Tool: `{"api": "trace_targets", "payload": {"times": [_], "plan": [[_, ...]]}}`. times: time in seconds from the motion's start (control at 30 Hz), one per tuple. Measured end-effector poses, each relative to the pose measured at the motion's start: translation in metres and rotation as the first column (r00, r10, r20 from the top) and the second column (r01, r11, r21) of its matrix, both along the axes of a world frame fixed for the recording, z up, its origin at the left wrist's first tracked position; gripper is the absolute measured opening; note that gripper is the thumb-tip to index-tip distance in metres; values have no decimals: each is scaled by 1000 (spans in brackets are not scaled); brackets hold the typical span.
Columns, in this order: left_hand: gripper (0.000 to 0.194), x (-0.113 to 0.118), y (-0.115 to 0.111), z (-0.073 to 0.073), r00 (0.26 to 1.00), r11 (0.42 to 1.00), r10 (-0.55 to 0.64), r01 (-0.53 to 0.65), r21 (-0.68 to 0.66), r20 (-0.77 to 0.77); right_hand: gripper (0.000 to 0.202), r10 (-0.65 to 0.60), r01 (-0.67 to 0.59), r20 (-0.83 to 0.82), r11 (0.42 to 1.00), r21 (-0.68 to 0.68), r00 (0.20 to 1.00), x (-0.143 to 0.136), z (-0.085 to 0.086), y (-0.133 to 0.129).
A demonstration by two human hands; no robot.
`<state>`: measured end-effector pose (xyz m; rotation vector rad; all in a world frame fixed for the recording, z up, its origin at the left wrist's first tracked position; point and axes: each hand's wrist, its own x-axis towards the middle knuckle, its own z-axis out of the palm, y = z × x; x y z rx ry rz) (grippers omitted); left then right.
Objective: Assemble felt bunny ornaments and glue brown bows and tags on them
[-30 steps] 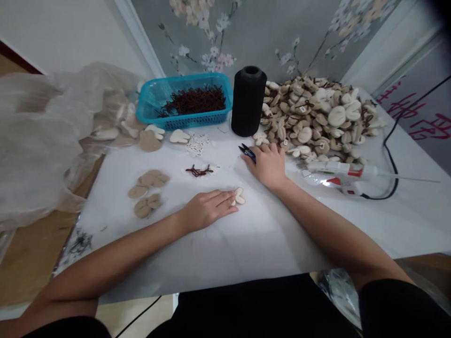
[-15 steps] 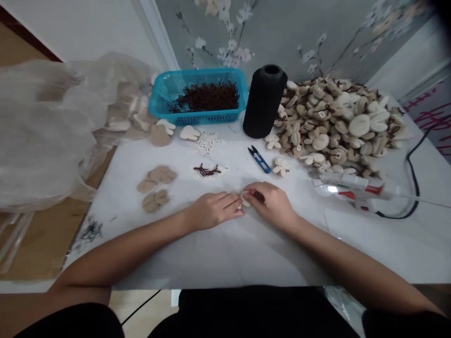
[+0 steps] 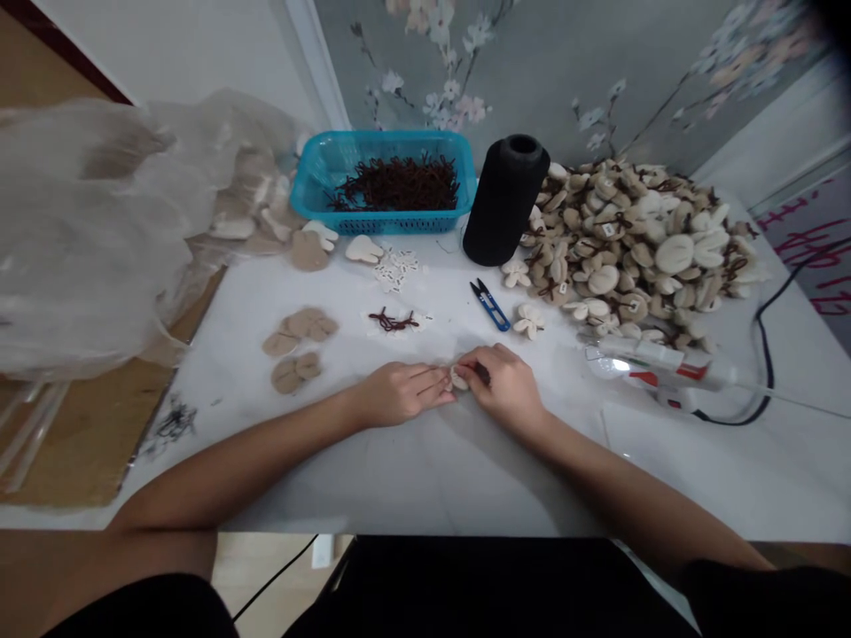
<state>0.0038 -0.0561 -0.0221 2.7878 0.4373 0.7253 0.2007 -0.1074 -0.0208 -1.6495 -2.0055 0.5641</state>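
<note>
Head cam's looking down at a white table (image 3: 399,470) with two bare hands sitting close together on it. Thumb and index finger of the right hand (image 3: 503,383) are pinching a small cream fabric piece (image 3: 459,379) right at their tips. The left hand (image 3: 405,392) is lying palm-down, fingers stretched out side by side, tips meeting that same piece from the other side; can't tell if they're actually gripping it or just pressing.

Just beyond the right fingers, some blue-handled thread snips (image 3: 490,306) are lying with their dark points facing away, and a cream petalled fabric flower (image 3: 529,321) is sitting beside them. A few dark brown cords (image 3: 392,321) are lying a bit past the left fingertips, and some flat, rounded beige fabric pieces (image 3: 296,372) are clustering off to the left of those fingers.

Way out past both sets of fingers, a turquoise plastic basket (image 3: 386,218) is holding loads of brown strands (image 3: 405,182), a tall black spool (image 3: 505,204) is standing next to it, and a big beige-and-cream fabric heap (image 3: 631,257) is sprawling beyond the right hand.
</note>
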Motion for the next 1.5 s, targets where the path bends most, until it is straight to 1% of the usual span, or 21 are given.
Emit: {"api": "trace_targets", "payload": {"times": [0.13, 0.27, 0.37, 0.43, 0.5, 0.53, 0.57, 0.6, 0.63, 0.7, 0.73, 0.77, 0.8, 0.83, 0.9, 0.97, 1.07, 1.13, 1.2, 1.33, 1.5], "plan": [[12, -2, 0, 2, 998, 996, -18, 22, -82, 57, 14, -26, 25, -14, 1000, -15, 1000, 0, -2, 1], [16, -4, -1, 3, 1000, 999, 14, -14, -37, -4, 16, -57, 54, -63, 997, -58, 996, 1, -2, 4], [24, -5, -5, 2, 996, 998, 60, -59, 23, -59, 25, -2, -7, -110, 996, -85, 994, 6, 10, -1], [26, -6, -9, 3, 996, 997, 73, -72, 20, -54, 25, 29, -37, -67, 991, -125, 997, 16, 23, -13], [23, -7, -12, 5, 995, 994, 93, -94, -51, -21, 24, -46, 68, 100, 973, -222, 994, 36, 31, -34], [21, -7, -13, 6, 993, 985, 118, -118, -128, -6, 32, -145, 196, 199, 944, -266, 969, 50, 31, -48], [19, -7, -13, 7, 987, 959, 158, -152, -238, 8, 39, -261, 339, 274, 894, -294, 926, 65, 29, -61], [17, -6, -13, 8, 977, 907, 212, -189, -376, 19, 42, -402, 494, 319, 815, -303, 858, 81, 24, -74], [14, -5, -12, 9, 962, 820, 272, -218, -529, 25, 44, -560, 649, 336, 703, -290, 757, 98, 18, -86], [13, -3, -9, 10, 916, 562, 399, -215, -799, 35, 44, -850, 909, 323, 390, -147, 417, 127, 3, -100], [16, -1, -7, 10, 889, 431, 456, -175, -885, 47, 46, -904, 938, 258, 347, -28, 342, 139, -3, -101], [19, 0, -4, 10, 861, 322, 505, -119, -939, 64, 48, -918, 931, 208, 358, 71, 337, 148, -8, -99], [22, 1, -2, 10, 834, 238, 546, -62, -969, 81, 51, -903, 902, 205, 409, 139, 378, 155, -11, -94], [24, 1, 0, 10, 808, 174, 582, -13, -985, 92, 51, -865, 855, 249, 485, 185, 437, 160, -13, -87], [29, 0, 2, 11, 757, 94, 646, 53, -994, 101, 45, -771, 774, 353, 610, 170, 530, 166, -13, -72], [34, -2, 2, 12, 699, 49, 709, 79, -996, 90, 40, -742, 762, 335, 640, 100, 580, 167, -9, -61], [34, -3, 0, 14, 644, 13, 762, 91, -996, 69, 39, -773, 775, 169, 629, 69, 612, 157, -1, -62], [33, -1, -2, 14, 650, 6, 757, 92, -996, 65, 35, -763, 755, 70, 646, 108, 643, 142, 5, -69], [33, 1, -3, 13, 681, 5, 730, 86, -996, 63, 35, -716, 715, -21, 695, 78, 698, 123, 8, -72], [37, 1, -5, 15, 753, -11, 657, 50, -999, 31, 55, -594, 594, 1, 804, -31, 804, 78, 4, -56], [36, 0, -9, 15, 806, 12, 592, -6, -1000, 3, 65, -545, 543, 38, 838, 42, 838, 40, -5, -29]]}}
